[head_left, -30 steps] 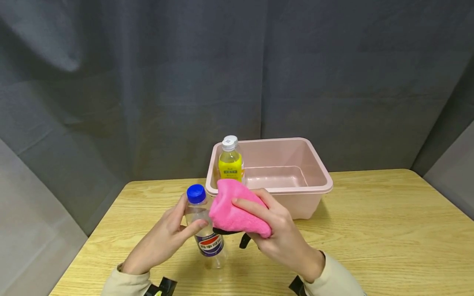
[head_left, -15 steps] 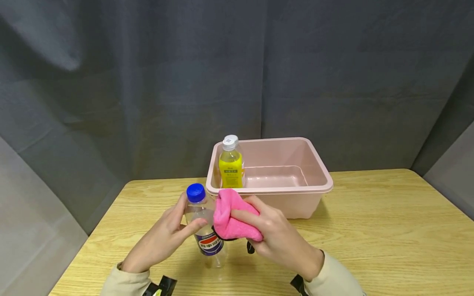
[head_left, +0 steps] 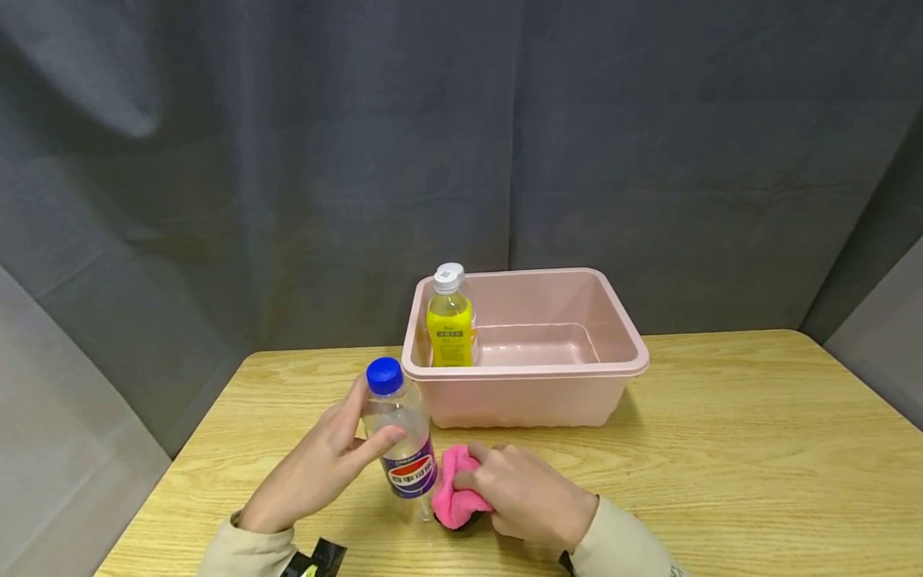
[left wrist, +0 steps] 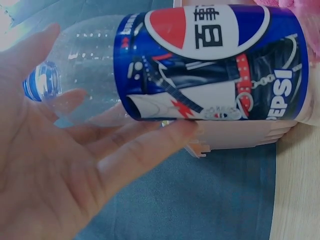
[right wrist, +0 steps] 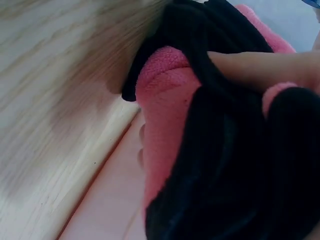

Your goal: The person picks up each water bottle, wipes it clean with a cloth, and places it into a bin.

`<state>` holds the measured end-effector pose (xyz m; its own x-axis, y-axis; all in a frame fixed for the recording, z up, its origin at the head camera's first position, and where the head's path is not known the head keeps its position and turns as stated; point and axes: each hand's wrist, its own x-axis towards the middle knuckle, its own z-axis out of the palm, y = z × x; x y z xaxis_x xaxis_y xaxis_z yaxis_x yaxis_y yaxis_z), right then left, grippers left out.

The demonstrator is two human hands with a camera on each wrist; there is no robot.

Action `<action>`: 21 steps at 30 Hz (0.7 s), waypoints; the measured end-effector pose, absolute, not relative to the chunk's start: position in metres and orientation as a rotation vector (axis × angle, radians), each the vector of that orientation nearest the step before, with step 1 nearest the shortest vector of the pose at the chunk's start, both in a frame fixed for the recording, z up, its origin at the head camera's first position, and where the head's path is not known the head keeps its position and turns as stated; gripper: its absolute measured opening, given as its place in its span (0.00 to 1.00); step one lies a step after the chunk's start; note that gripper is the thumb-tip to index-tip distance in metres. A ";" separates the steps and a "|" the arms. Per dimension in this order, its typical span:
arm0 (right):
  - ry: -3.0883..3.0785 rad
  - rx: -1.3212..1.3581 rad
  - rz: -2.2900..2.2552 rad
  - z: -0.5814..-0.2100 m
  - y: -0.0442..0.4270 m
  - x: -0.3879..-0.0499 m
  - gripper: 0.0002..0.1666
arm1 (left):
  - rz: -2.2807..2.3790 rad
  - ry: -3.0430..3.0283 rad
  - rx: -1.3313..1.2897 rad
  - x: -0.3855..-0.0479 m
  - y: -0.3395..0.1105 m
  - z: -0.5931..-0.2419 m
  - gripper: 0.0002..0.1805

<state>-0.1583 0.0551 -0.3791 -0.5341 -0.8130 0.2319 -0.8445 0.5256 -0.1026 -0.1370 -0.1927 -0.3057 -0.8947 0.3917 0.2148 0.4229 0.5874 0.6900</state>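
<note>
A clear plastic Pepsi bottle (head_left: 411,471) with a blue cap stands upright on the table, close to the front of the pink bin. My left hand (head_left: 317,465) holds it around its upper part, thumb on the near side and fingers behind; the left wrist view shows the bottle's label (left wrist: 215,65) beyond the fingers. In my right hand (head_left: 530,493) is a bunched pink cloth (head_left: 454,489) with black edging, held low beside the bottle's base. The right wrist view shows the cloth's black side (right wrist: 230,165) in folds, with a finger pressed into it.
Behind the hands stands a pink plastic bin (head_left: 526,397). At its left end are a yellow-labelled bottle (head_left: 450,332) with a white cap and another white-capped bottle mostly hidden behind it. A dark curtain (head_left: 375,160) hangs behind the wooden table (head_left: 721,449).
My right hand has moved the pink cloth down from the bottle's upper side to near its base, by the tabletop. The left hand and the bottle have hardly moved.
</note>
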 end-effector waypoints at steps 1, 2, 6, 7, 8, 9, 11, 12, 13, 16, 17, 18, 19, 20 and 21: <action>-2.604 1.427 0.304 -0.379 0.055 -0.158 0.22 | -1.224 -2.766 -0.706 -0.137 -0.193 -0.305 0.30; -2.601 1.429 0.297 -0.378 0.055 -0.158 0.22 | -1.231 -2.771 -0.698 -0.137 -0.192 -0.305 0.30; -2.578 1.438 0.342 -0.374 0.057 -0.158 0.23 | -1.267 -2.790 -0.666 -0.136 -0.192 -0.304 0.31; -2.567 1.436 0.364 -0.372 0.057 -0.158 0.23 | -1.266 -2.791 -0.664 -0.136 -0.192 -0.304 0.31; -2.549 1.431 0.390 -0.369 0.058 -0.158 0.24 | -1.270 -2.793 -0.660 -0.136 -0.192 -0.304 0.32; -2.528 1.424 0.424 -0.367 0.059 -0.158 0.25 | -1.274 -2.795 -0.657 -0.136 -0.192 -0.304 0.32; -2.469 1.405 0.488 -0.360 0.060 -0.156 0.26 | -1.276 -2.797 -0.654 -0.135 -0.192 -0.304 0.33; -2.433 1.390 0.530 -0.357 0.060 -0.156 0.26 | -1.275 -2.797 -0.652 -0.135 -0.192 -0.304 0.33; -2.398 1.372 0.571 -0.354 0.060 -0.155 0.27 | -1.270 -2.797 -0.654 -0.135 -0.192 -0.304 0.33; -2.265 1.313 0.706 -0.348 0.060 -0.153 0.30 | -1.247 -2.790 -0.668 -0.135 -0.192 -0.304 0.31; -2.219 1.291 0.753 -0.346 0.060 -0.152 0.31 | -1.240 -2.785 -0.676 -0.136 -0.192 -0.304 0.31; -2.177 1.271 0.807 -0.344 0.060 -0.152 0.32 | -1.231 -2.779 -0.689 -0.136 -0.193 -0.304 0.30; -2.129 1.254 0.848 -0.343 0.060 -0.152 0.33 | -1.227 -2.773 -0.700 -0.136 -0.193 -0.305 0.29; -2.079 1.240 0.890 -0.341 0.060 -0.152 0.34 | -1.228 -2.768 -0.708 -0.136 -0.193 -0.305 0.29; -2.028 1.228 0.925 -0.340 0.060 -0.152 0.34 | -1.234 -2.764 -0.714 -0.136 -0.193 -0.305 0.28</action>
<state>-0.1517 0.0596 -0.3402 -0.4017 -0.4984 0.7683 -0.9069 0.3331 -0.2581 -0.1365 -0.1930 -0.3050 -0.8940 0.3955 0.2105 0.4208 0.5798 0.6977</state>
